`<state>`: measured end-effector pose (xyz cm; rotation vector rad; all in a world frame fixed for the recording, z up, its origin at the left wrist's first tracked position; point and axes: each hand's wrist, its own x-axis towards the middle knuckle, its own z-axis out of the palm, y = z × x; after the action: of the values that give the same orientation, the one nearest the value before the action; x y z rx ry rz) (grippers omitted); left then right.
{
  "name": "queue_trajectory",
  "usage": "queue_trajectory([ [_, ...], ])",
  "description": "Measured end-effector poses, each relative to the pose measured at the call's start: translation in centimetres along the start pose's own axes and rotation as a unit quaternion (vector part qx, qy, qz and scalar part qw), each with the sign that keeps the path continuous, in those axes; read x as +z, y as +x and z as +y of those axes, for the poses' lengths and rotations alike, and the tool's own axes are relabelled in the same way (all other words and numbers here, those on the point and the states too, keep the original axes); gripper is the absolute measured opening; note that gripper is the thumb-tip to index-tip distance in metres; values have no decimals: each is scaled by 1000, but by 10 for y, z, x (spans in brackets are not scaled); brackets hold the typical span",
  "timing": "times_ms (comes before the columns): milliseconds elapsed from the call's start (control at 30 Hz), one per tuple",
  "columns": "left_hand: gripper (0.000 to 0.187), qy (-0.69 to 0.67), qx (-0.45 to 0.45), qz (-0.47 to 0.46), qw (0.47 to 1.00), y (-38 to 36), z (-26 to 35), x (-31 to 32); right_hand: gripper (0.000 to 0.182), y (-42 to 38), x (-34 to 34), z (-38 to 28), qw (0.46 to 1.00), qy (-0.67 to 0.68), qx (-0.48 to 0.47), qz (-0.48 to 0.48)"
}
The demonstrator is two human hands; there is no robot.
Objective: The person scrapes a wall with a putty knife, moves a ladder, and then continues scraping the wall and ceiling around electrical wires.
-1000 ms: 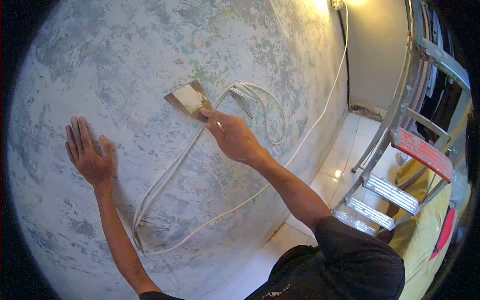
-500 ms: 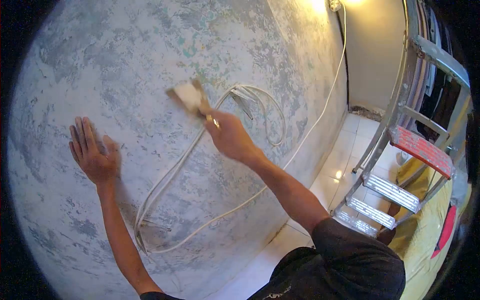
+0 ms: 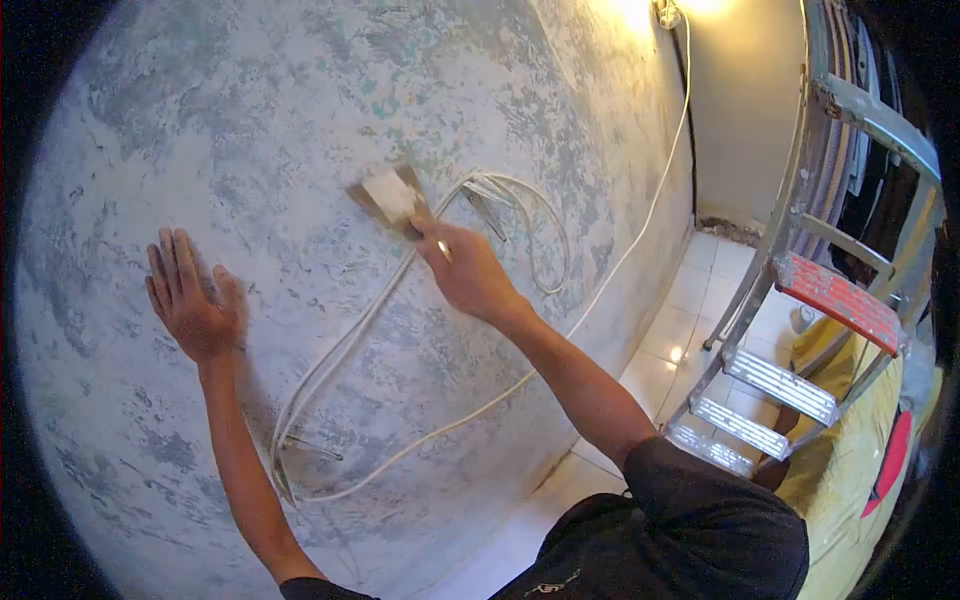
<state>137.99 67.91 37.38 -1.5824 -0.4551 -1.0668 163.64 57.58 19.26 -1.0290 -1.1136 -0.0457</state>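
Observation:
My right hand (image 3: 468,268) is closed around the handle of a putty knife (image 3: 392,195). Its wide blade, with white material on it, lies at the wall (image 3: 330,120); whether the edge touches cannot be told. My fingers cover most of the handle, and a ring shows on one of them. Off to the left, my left hand (image 3: 200,300) rests flat on the wall with its fingers stretched out and holds nothing. The wall surface is patchy white and grey, with greenish spots above the blade.
A looped white cable (image 3: 375,305) hangs on the wall just right of the blade and runs up to a lamp (image 3: 667,14). On the right stands a metal stepladder (image 3: 780,390) with a red step, over white floor tiles (image 3: 665,330). Yellow cloth (image 3: 840,500) lies beside it.
The putty knife and my right hand have shifted slightly right and down, and the blade is less blurred. My left hand stays flat on the wall.

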Motion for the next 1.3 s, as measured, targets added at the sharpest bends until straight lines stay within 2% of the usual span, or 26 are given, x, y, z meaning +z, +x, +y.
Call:
queue_trajectory([
  [33, 58, 1, -11, -5, 1000, -1, 1, 1, 33, -7, 0, -3, 1000, 0, -5, 2],
  [100, 57, 3, -24, -5, 1000, 1, 2, 3, 35, -21, -1, -6, 996, -9, 77, -54],
  [133, 57, 4, -23, -7, 1000, 1, 2, 3, 35, -12, 1, -1, 996, -9, 77, -55],
  [200, 56, 7, -17, -19, 1000, -2, 0, 1, 36, 11, 11, 13, 998, 8, 44, 45],
  [300, 56, 3, -15, -12, 1000, -3, -2, 3, 30, 26, -6, 0, 997, -21, 51, 45],
  [367, 56, 6, -15, -16, 1000, -2, -3, 4, 29, 6, -11, -9, 997, -39, 61, 27],
  [433, 56, 14, -19, -16, 1000, -1, -1, 4, 30, -19, -8, -7, 992, -54, 100, -49],
  [500, 56, 22, -22, -23, 999, 0, 0, 5, 31, -17, -1, 8, 993, -29, 100, -46],
  [567, 56, 10, -17, -21, 1000, -2, -2, 4, 30, 7, 5, 11, 996, -33, 70, 52],
  [667, 57, -1, -5, -19, 1000, -2, -1, 2, 28, 43, -17, 19, 993, -106, 22, 47],
  [767, 57, 11, -18, -31, 999, 0, 2, 0, 27, 55, -40, 3, 996, -57, 56, 30],
  [800, 57, 7, -17, -32, 999, -2, 4, -1, 27, 46, -38, 5, 996, -59, 59, 31],
  [867, 57, 3, -19, -24, 1000, 0, 6, -2, 34, 16, -20, 11, 992, -96, 76, -44],
  [967, 58, -5, -30, -16, 999, -1, 8, 1, 31, -38, 17, 26, 990, -105, 88, -45],
  [1033, 59, -10, -26, -14, 1000, -2, 5, 2, 41, -35, 26, 24, 996, -73, 47, -5],
  [1167, 59, -12, -35, -32, 999, -3, 5, 1, 36, 86, 9, 20, 981, -181, -5, 68],
  [1200, 59, 8, -31, -43, 999, -5, 2, 1, 29, 117, -1, 19, 969, -192, -93, 122],
  [1233, 59, 13, -35, -49, 998, -5, 1, 3, 35, 148, -15, 15, 955, -275, -47, 105],
  [1300, 60, 2, -31, -34, 999, -6, 0, 5, 29, 182, -48, -7, 976, -183, -57, 106],
])
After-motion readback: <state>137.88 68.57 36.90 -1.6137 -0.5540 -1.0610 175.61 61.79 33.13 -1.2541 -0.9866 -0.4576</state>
